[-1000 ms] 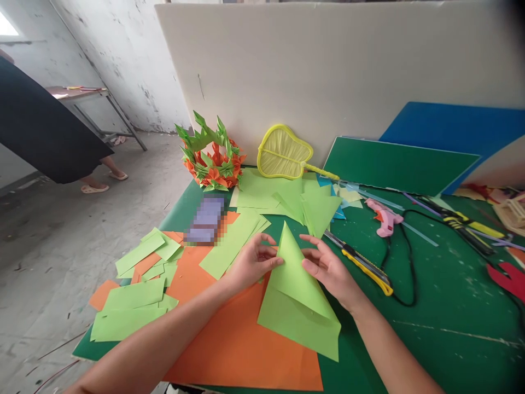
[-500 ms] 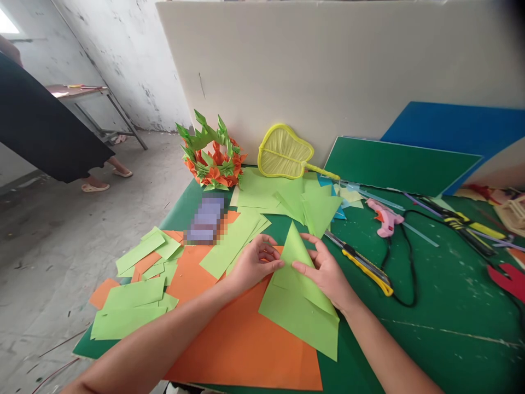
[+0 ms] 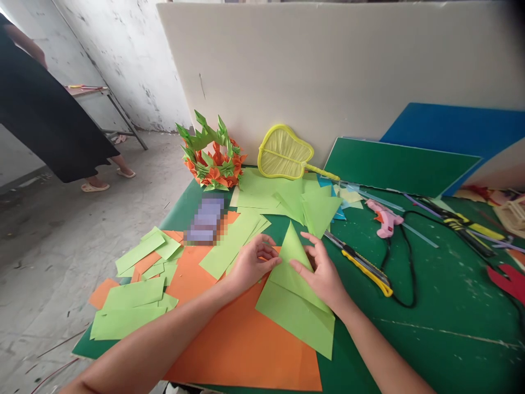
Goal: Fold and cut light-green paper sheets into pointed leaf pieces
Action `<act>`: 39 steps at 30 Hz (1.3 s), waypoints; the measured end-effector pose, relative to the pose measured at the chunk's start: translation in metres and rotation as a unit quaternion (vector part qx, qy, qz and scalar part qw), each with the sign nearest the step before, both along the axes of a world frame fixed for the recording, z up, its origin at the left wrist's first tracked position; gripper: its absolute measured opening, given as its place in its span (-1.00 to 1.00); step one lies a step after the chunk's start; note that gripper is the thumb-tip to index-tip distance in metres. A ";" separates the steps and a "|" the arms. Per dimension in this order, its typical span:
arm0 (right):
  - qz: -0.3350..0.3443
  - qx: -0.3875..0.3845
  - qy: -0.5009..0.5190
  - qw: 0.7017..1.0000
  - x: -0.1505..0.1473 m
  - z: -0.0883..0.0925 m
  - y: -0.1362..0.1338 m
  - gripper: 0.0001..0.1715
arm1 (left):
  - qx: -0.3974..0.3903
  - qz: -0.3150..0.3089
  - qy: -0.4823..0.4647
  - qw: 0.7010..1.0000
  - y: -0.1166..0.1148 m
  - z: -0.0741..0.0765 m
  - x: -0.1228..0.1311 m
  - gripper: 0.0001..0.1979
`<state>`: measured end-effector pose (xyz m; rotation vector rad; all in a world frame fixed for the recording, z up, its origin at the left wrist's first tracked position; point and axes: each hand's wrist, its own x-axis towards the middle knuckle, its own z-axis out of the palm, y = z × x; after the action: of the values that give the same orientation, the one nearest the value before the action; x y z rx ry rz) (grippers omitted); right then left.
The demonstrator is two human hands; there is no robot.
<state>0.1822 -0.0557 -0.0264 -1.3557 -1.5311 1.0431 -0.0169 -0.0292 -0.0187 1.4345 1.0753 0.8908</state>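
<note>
Thumb (image 3: pixel 296 267) of the half-closed right hand (image 3: pixel 324 276) now further in over the folded green sheet (image 3: pixel 299 323), edge apparently pinched there, left hand (image 3: pixel 256 260) loosely curled at the opposite edge, grip unclear, flap (image 3: pixel 292 282) between both seemingly flatter, so better settled, orange sheet (image 3: pixel 241 339) partly underneath, cutter (image 3: pixel 367 271) just right of both.

Work surface: green tabletop (image 3: pixel 435 301), scuffed at right. Near side: an orange paper sheet (image 3: pixel 238 347); a partly folded green sheet (image 3: pixel 297 314) overlaps its right edge. Left side: loose green paper strips (image 3: pixel 133 293), mixed with orange scraps (image 3: pixel 103 294). Far side: green-and-orange origami basket (image 3: pixel 214 174), beside flat green sheets (image 3: pixel 260 191). Right side: utility knife (image 3: pixel 364 269) with yellow-and-black handle, pink hot-glue gun (image 3: pixel 385 219), black cord (image 3: pixel 414 277), translucent glue stick (image 3: pixel 422 235).
</note>
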 end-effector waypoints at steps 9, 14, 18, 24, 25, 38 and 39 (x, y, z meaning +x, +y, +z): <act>0.182 0.217 -0.353 0.892 0.009 0.011 0.003 -0.46 | 0.177 -0.036 0.171 0.968 0.007 0.001 -0.008 -0.86; 0.220 0.204 -0.380 0.875 0.008 0.007 0.004 -0.43 | 0.224 -0.063 0.208 0.950 0.006 -0.002 -0.009 -0.79; 0.220 0.201 -0.379 0.876 0.008 0.003 0.005 -0.40 | 0.199 -0.081 0.233 0.948 0.003 -0.005 -0.012 -0.83; 0.215 0.204 -0.370 0.880 0.008 0.000 0.005 -0.39 | 0.209 -0.109 0.241 0.941 0.003 -0.001 -0.015 -0.83; 0.215 0.204 -0.370 0.881 0.008 0.000 0.005 -0.38 | 0.206 -0.113 0.237 0.943 0.004 0.000 -0.015 -0.82; 0.207 0.188 -0.362 0.889 0.005 0.002 0.003 -0.37 | 0.169 -0.201 0.214 0.941 0.014 0.011 -0.030 -0.52; 0.206 0.187 -0.361 0.890 0.005 0.002 0.002 -0.37 | 0.170 -0.205 0.218 0.939 0.014 0.012 -0.030 -0.53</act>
<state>0.1873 -0.0533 -0.0244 -1.2187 -2.5074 0.4130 -0.0467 -0.0153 -0.0072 2.1236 0.9070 0.4755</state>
